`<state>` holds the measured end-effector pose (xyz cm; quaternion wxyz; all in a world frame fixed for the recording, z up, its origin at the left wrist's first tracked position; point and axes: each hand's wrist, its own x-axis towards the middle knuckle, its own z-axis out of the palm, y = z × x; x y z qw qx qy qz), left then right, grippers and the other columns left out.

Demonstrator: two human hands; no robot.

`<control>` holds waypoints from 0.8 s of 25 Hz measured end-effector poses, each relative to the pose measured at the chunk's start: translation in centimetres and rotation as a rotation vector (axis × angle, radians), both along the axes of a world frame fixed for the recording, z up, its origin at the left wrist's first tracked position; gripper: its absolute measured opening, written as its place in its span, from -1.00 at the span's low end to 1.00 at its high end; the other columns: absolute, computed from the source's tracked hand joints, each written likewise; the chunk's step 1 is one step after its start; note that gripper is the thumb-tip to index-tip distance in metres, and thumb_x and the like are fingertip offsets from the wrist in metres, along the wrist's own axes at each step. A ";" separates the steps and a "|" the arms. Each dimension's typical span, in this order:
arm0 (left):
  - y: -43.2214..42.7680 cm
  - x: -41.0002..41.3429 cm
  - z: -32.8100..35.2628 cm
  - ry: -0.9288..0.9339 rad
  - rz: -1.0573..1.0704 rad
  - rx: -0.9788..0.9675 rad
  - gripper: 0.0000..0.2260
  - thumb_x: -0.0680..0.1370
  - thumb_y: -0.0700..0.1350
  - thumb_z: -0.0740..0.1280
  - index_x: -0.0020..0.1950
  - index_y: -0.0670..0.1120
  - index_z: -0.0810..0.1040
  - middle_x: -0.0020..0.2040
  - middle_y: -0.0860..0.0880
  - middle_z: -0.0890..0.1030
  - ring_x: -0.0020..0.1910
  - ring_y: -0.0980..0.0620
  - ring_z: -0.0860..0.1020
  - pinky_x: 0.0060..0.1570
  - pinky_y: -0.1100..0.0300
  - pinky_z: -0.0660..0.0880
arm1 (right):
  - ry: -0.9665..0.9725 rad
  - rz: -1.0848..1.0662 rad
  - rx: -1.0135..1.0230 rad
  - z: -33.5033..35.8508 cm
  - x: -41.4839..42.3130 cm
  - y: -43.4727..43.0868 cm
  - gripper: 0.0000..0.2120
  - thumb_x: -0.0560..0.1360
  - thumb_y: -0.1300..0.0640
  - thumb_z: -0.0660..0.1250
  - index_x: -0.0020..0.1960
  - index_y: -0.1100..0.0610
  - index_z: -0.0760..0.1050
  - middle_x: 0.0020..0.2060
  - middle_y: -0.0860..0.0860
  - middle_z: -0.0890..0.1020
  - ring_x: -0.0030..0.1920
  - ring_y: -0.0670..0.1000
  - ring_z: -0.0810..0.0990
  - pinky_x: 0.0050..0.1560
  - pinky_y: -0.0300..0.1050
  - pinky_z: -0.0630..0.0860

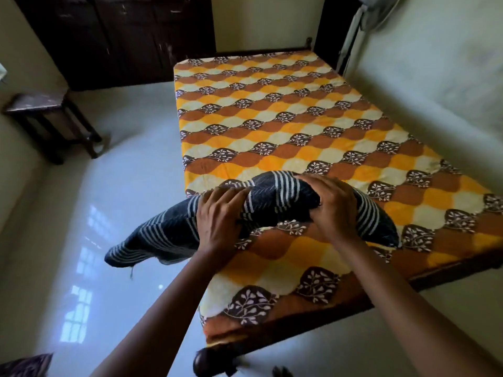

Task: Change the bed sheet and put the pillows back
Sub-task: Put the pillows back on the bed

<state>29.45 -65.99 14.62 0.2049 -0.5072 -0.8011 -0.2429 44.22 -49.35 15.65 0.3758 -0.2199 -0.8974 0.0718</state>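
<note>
In the lower centre of the frame, the left hand (217,221) and right hand (332,208) each curl their fingers round the middle of a dark, white-striped pillow (275,197). It droops at both ends over the near end of the bed (449,270), and its left end hangs out above the floor (122,186). An orange, yellow and cream bed sheet (272,118) covers the mattress. At upper left, a dark wardrobe (109,36) has its doors closed.

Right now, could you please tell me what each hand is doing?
Left hand: grips the striped pillow.
Right hand: grips the same pillow.
</note>
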 end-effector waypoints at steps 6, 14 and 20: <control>3.9 11.9 -9.6 -0.206 -0.094 -0.183 -0.55 0.29 -0.01 0.42 0.18 0.01 0.59 0.09 0.08 0.64 -0.08 0.03 0.42 -0.13 0.16 0.24 | -0.235 0.035 -0.095 -9.9 11.0 5.7 -0.68 0.34 0.22 0.35 0.09 0.05 0.60 0.02 -0.04 0.66 0.12 -0.01 0.50 0.16 -0.01 0.32; 0.0 20.7 -17.8 -0.488 -0.220 -0.496 -0.41 0.26 -0.12 0.55 0.28 -0.03 0.52 0.19 -0.05 0.56 0.12 -0.11 0.54 0.04 -0.01 0.54 | -0.565 -0.123 -0.411 -18.6 20.5 0.0 -0.45 0.29 0.44 0.17 0.18 0.06 0.55 0.22 0.04 0.55 0.28 0.14 0.46 0.31 0.06 0.24; -4.3 17.4 -15.9 -1.146 0.701 -0.147 -0.51 0.53 0.04 0.32 0.39 -0.12 0.34 0.34 -0.26 0.34 0.36 -0.23 0.28 0.36 -0.07 0.24 | 0.422 -0.792 -1.924 -17.4 19.3 -5.3 -0.16 0.34 -0.11 0.48 0.47 0.10 0.16 0.32 0.11 0.35 0.30 0.19 0.38 0.23 0.14 0.45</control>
